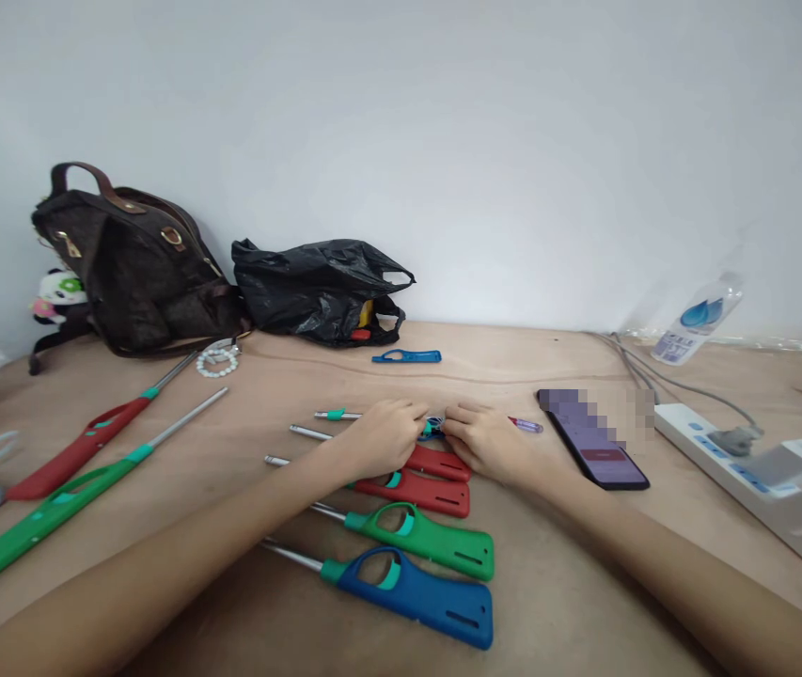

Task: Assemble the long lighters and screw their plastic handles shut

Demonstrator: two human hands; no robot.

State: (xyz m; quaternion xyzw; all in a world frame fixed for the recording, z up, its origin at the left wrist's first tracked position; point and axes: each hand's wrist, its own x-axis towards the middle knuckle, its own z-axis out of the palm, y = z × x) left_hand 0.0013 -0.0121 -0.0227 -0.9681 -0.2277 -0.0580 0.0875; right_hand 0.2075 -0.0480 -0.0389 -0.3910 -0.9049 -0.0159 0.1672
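My left hand (390,434) and my right hand (485,440) meet over an opened blue gas lighter (432,429), both with bent, closed fingers on it. Thin wires and a teal part show between the fingertips; the rest is largely covered. The lighter's metal tube with a teal collar (336,415) sticks out left of my left hand. A loose blue shell half (407,356) lies farther back. Nearer me is a row of whole lighters: a red one (435,495), a green one (443,543), a blue one (435,597), and another red one partly under my hands.
A screwdriver (527,425) lies right of my right hand, then a phone (594,442) and a power strip (746,470). A tilted bottle (698,315), black plastic bag (316,287) and backpack (139,268) stand behind. Long red (86,447) and green (55,512) lighters lie left.
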